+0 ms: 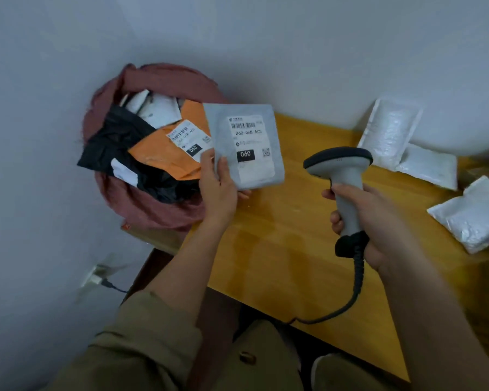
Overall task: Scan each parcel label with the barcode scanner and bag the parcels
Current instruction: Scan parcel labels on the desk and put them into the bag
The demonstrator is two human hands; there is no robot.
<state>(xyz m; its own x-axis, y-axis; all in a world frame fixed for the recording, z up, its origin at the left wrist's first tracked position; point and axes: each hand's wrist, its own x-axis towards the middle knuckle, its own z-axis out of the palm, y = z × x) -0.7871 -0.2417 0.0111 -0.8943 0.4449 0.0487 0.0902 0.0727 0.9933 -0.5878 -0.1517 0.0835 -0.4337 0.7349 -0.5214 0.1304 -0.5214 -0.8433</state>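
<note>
The left hand [219,190] pinches a flat grey labelled parcel [246,146] upright above the yellow wooden bench's [280,249] left edge, beside the reddish-brown sack [153,210]. The right hand's fingers [336,218] wrap the grey handheld barcode scanner [340,176] over bare bench.

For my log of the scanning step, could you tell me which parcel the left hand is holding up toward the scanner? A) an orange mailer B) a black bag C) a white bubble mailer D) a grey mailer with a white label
D: the left hand grips the grey mailer by its lower left corner, white label facing up, beside the barcode scanner.
</note>
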